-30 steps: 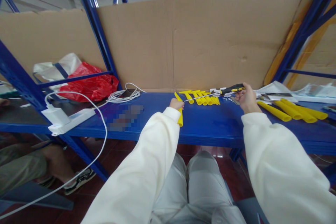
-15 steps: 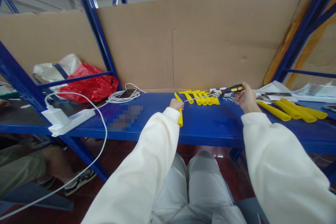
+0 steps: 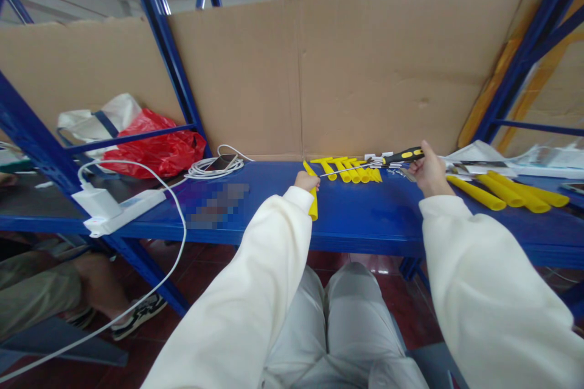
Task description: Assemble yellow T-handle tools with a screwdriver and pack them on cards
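My left hand (image 3: 306,181) is closed around a yellow tapered tube (image 3: 313,206), whose wide end points toward me and whose narrow tip shows beyond my fingers. In my right hand (image 3: 429,171) is the black and yellow handle of a screwdriver (image 3: 402,155). Its long metal shaft runs leftward to the tube, and the tip's exact contact is hidden at my left fingers. Behind the shaft lies a row of yellow tubes (image 3: 351,174). Several more yellow tubes (image 3: 515,191) rest to the right of my right hand.
A blue table (image 3: 365,216) stands before a cardboard panel (image 3: 365,73). Small metal parts (image 3: 401,173) lie near my right hand. At the left are a coiled white cable (image 3: 205,168), a phone (image 3: 222,162), a red bag (image 3: 159,143) and a power strip (image 3: 137,206). A person's leg (image 3: 98,279) shows lower left.
Both hands, the tube and the screwdriver stay in nearly the same place. The seated person's leg at the lower left has shifted slightly.
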The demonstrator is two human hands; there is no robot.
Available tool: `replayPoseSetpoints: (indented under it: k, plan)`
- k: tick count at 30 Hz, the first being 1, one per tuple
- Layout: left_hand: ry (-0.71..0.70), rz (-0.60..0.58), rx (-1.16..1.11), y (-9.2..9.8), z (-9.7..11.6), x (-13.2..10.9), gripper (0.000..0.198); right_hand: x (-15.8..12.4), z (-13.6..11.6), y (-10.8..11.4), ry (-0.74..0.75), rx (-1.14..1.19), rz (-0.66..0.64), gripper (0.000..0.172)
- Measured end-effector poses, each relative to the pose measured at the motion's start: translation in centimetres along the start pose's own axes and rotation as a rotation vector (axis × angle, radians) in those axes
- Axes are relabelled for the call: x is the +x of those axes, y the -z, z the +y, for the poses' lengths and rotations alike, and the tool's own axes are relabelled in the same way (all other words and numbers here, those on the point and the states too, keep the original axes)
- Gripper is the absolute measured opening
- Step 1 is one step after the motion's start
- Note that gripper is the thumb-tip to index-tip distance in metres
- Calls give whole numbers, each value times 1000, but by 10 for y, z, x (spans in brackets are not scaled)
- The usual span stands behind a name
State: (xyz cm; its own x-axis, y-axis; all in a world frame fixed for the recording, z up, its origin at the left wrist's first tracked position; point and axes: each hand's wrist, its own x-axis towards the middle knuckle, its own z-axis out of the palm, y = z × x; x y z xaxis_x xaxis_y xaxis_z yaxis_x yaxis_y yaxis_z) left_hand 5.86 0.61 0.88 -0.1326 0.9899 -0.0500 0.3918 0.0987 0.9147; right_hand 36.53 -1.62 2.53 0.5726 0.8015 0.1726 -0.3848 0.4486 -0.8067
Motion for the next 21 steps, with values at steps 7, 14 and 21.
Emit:
replayPoseSetpoints:
  k: [7, 14, 21]
  plan:
    - [-1, 0, -13, 1, 2, -5, 18, -8, -12, -6, -67, 9, -22, 49]
    - [5, 9, -5, 2, 5, -10, 22, -9, -7, -8, -19, -9, 43, 50]
    - [-5, 1, -12, 0, 1, -3, 21, -2, -2, -4, -14, -7, 55, 50]
